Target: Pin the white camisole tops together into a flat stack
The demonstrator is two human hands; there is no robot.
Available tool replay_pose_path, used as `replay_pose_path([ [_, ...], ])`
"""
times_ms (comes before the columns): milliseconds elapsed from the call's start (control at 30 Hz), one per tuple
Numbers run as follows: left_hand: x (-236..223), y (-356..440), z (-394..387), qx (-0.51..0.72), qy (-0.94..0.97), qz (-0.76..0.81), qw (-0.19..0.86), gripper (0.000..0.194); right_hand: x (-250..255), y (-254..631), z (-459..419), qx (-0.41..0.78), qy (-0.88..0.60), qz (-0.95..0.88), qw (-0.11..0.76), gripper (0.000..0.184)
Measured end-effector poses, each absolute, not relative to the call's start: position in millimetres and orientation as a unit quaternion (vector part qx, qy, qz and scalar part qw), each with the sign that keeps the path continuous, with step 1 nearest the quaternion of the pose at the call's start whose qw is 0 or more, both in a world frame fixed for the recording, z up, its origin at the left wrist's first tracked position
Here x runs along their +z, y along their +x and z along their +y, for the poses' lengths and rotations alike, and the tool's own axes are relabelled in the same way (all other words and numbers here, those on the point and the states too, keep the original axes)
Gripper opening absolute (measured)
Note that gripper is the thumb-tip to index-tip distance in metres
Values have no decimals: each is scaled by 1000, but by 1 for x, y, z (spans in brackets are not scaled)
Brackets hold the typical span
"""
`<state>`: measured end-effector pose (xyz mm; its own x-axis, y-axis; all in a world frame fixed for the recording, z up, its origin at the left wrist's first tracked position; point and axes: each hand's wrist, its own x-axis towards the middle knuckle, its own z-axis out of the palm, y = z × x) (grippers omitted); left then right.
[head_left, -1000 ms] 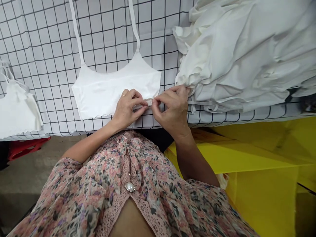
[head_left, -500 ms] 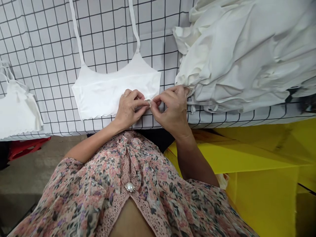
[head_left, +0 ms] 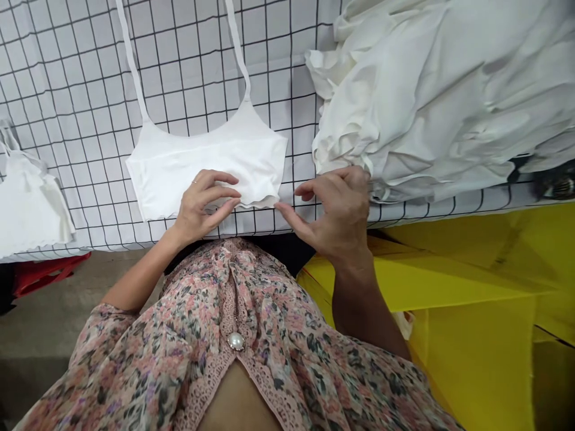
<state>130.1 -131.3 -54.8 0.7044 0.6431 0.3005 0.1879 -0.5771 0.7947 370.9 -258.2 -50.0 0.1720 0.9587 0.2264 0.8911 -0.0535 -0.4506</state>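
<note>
A white strappy crop top (head_left: 202, 158) lies flat on the black-and-white grid tablecloth (head_left: 81, 78), its scalloped hem toward me. My left hand (head_left: 202, 203) rests on the hem with fingers stretched out flat, a ring on one finger. My right hand (head_left: 335, 209) hovers just right of the hem's corner, fingers spread and slightly curled, holding nothing. Its thumb points at the lifted hem corner (head_left: 269, 200).
A tall pile of white garments (head_left: 440, 96) fills the table's right side, close to my right hand. Another white top (head_left: 31, 203) lies at the left edge. A yellow sheet (head_left: 471, 299) hangs below the table on the right, something red (head_left: 40, 275) on the floor at left.
Both hands were pinched together on the hem's right corner. They have let go and moved apart, the left sliding left onto the fabric, the right drawing back to the right.
</note>
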Motion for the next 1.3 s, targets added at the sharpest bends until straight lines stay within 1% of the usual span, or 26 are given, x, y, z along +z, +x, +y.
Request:
replay_pose_path([
  [33, -55, 127, -131, 294, 844, 255, 369, 12, -54, 366, -259, 47, -728, -638, 247, 38],
  [67, -57, 124, -132, 290, 854, 254, 351, 12, -59, 361, -260, 28, -735, -634, 238, 38],
  [200, -69, 110, -136, 277, 892, 244, 262, 21, -79, 348, -263, -11, -755, -618, 218, 15],
  [267, -73, 97, -137, 264, 902, 258, 224, 21, -82, 349, -268, -20, -760, -615, 209, 9],
  [333, -73, 84, -137, 242, 906, 276, 211, 20, -78, 352, -274, -28, -759, -620, 196, 9],
  [367, -73, 79, -137, 236, 906, 280, 211, 20, -75, 352, -276, -28, -752, -630, 192, 15],
  [433, -73, 74, -137, 234, 907, 279, 213, 26, -69, 350, -279, -18, -721, -667, 188, 37],
  [500, -74, 74, -141, 223, 913, 272, 206, 42, -68, 344, -281, 10, -680, -714, 166, 61],
  [533, -76, 74, -145, 206, 917, 276, 200, 51, -69, 340, -283, 25, -663, -732, 151, 68],
  [600, -79, 70, -155, 157, 920, 304, 191, 69, -72, 336, -290, 43, -653, -745, 126, 76],
  [667, -80, 57, -166, 126, 912, 346, 182, 79, -73, 338, -300, 37, -667, -734, 120, 83],
  [733, -78, 37, -170, 139, 899, 380, 171, 75, -66, 347, -303, 20, -674, -726, 138, 85],
  [800, -70, 17, -160, 180, 883, 401, 165, 61, -51, 359, -293, 9, -651, -734, 192, 80],
  [867, -60, 3, -131, 224, 861, 424, 167, 47, -31, 370, -262, 12, -605, -752, 262, 74],
  [933, -52, -2, -83, 262, 832, 453, 181, 35, -14, 375, -210, 28, -561, -768, 308, 62],
  [1000, -46, 3, -26, 292, 796, 484, 215, 27, -4, 372, -143, 66, -550, -772, 311, 41],
  [1033, -45, 9, 3, 305, 769, 507, 241, 25, -1, 367, -105, 97, -553, -770, 303, 33],
  [1167, -43, 36, 94, 328, 667, 576, 340, 23, -7, 330, 50, 216, -615, -700, 291, 11],
  [1200, -43, 42, 107, 334, 649, 580, 360, 22, -12, 318, 84, 236, -629, -686, 281, 14],
  [1300, -50, 56, 129, 354, 608, 574, 419, 19, -34, 287, 164, 238, -680, -649, 242, 37],
])
